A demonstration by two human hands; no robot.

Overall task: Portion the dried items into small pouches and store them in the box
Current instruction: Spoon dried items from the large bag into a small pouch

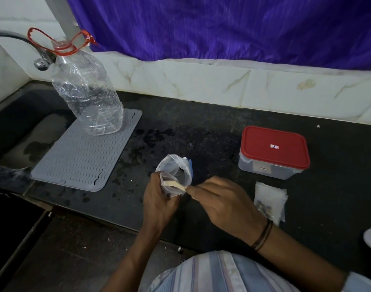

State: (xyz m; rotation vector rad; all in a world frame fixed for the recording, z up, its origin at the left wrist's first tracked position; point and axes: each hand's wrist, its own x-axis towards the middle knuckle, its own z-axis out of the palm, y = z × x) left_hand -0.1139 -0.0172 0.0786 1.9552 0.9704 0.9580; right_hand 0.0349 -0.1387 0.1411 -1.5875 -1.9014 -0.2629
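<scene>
A dark counter [201, 123] carries a grey mat [81, 152] with a clear bottle [85, 91] on it, and a red-lidded box [274, 151] — closed — at right. Near the box lie small pouches [270, 200]. The left hand [159, 204] grips an open bag [176, 172]; the right hand [220, 202] pinches a pale scoop [177, 184] at its mouth.

We see a speckled dark stone countertop [201, 127], a ribbed matt grey silicone mat [83, 152], a crinkled clear plastic bottle [85, 89], and a glossy red plastic lid [274, 146].
</scene>
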